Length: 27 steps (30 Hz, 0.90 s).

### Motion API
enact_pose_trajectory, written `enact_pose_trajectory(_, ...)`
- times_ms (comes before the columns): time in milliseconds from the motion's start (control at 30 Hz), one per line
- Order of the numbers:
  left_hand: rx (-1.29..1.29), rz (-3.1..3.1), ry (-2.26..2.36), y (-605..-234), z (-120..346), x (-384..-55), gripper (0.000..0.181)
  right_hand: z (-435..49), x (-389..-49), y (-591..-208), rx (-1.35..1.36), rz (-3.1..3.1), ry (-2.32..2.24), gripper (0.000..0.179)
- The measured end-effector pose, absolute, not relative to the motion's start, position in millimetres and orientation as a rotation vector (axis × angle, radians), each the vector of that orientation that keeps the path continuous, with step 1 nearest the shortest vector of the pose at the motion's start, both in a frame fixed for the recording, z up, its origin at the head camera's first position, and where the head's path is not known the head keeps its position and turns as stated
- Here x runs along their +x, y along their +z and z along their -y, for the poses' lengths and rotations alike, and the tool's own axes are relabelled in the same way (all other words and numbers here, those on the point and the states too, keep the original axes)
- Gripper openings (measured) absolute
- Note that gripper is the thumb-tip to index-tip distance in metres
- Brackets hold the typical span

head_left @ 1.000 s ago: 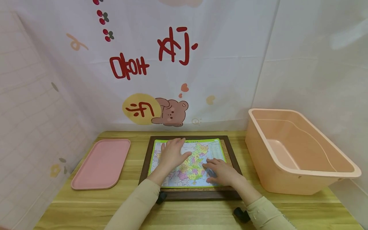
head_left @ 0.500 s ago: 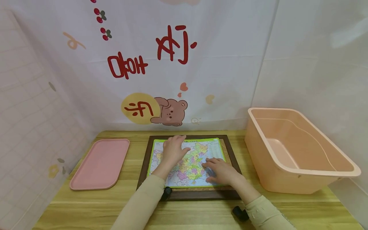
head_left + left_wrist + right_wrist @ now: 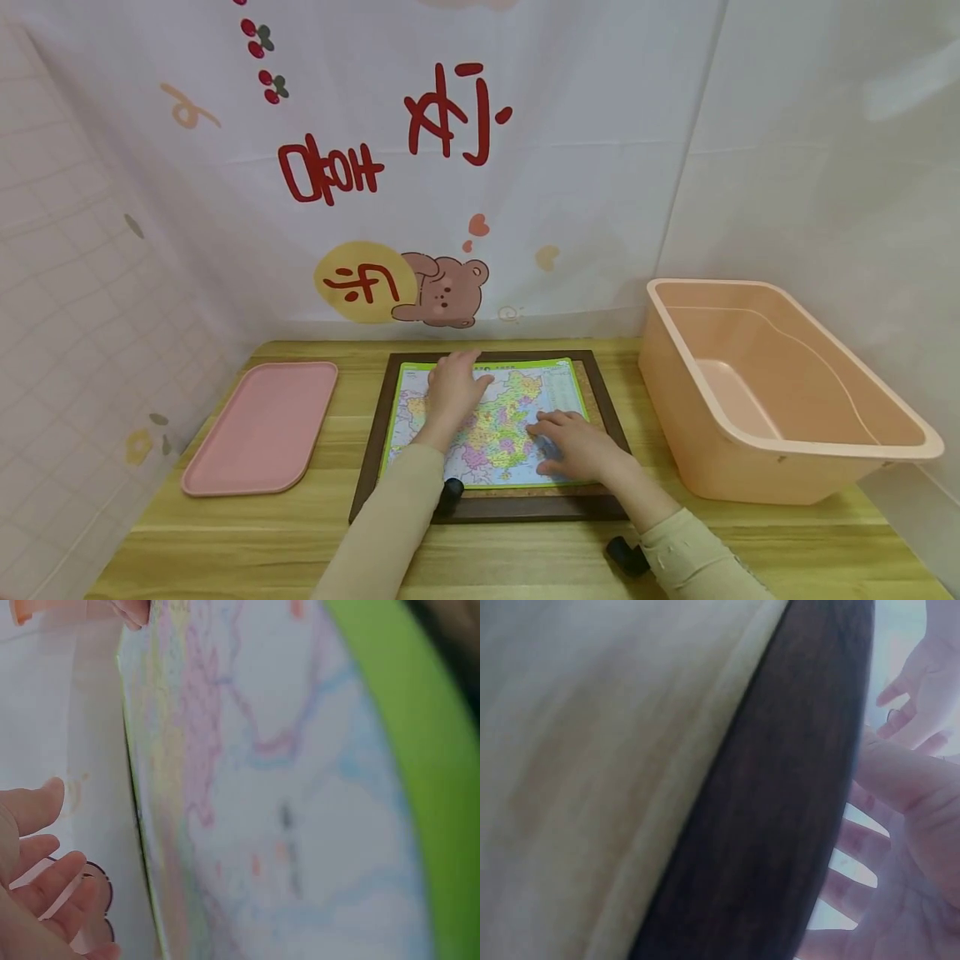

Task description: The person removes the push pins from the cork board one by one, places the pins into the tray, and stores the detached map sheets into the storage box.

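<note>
A colourful map sheet (image 3: pixel 491 442) with a green border lies on a cork board in a dark brown frame (image 3: pixel 540 508). Over the upper left of the map is my left hand (image 3: pixel 456 390), fingers pointing toward the far edge and thumb held out to the side. My right hand (image 3: pixel 573 448) rests over the map's lower right, its fingers spread and relaxed. In the left wrist view the fingers of the left hand (image 3: pixel 37 870) hold nothing. The right wrist view shows the right hand (image 3: pixel 911 847) with fingers apart beside the dark frame edge.
A pink tray (image 3: pixel 262 429) lies on the wooden table (image 3: pixel 525 567) to the left. At the right stands a deep peach-coloured plastic basin (image 3: pixel 750 467). A white printed cloth (image 3: pixel 585 200) hangs behind the table.
My left hand and forearm have shifted slightly to the right and away over the map. The right hand stays almost still.
</note>
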State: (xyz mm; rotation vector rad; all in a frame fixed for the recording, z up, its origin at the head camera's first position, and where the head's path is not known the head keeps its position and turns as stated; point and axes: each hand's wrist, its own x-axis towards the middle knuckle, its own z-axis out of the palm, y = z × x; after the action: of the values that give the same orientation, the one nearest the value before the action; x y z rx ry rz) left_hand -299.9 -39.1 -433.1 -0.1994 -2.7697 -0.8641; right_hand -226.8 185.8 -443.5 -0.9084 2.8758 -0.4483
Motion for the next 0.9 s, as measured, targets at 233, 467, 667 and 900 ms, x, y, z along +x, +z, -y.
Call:
enact_pose_trajectory(233,-0.100,2.798,-0.913,-441.1,37.4,-311.0,0.048,-185.5,-227.0,-443.5,-0.925,-2.882,-0.441,0.058)
enact_pose_trajectory(467,-0.067,2.816,-0.938,-445.1,37.4,-319.7,0.046,-185.0,-226.8,-442.7,-0.919,-2.883,-0.438,0.058)
enact_pose_trajectory(667,-0.024,2.847,-0.966,-446.1,36.3,-323.7,0.045,-184.6,-227.8,-443.4,-0.927,-2.885,-0.422,0.059)
enact_pose_trajectory(900,0.033,2.841,-1.035,-447.7,29.5,-328.9,0.043,-184.8,-227.8,-444.2,-0.939,-2.892,-0.413,0.060)
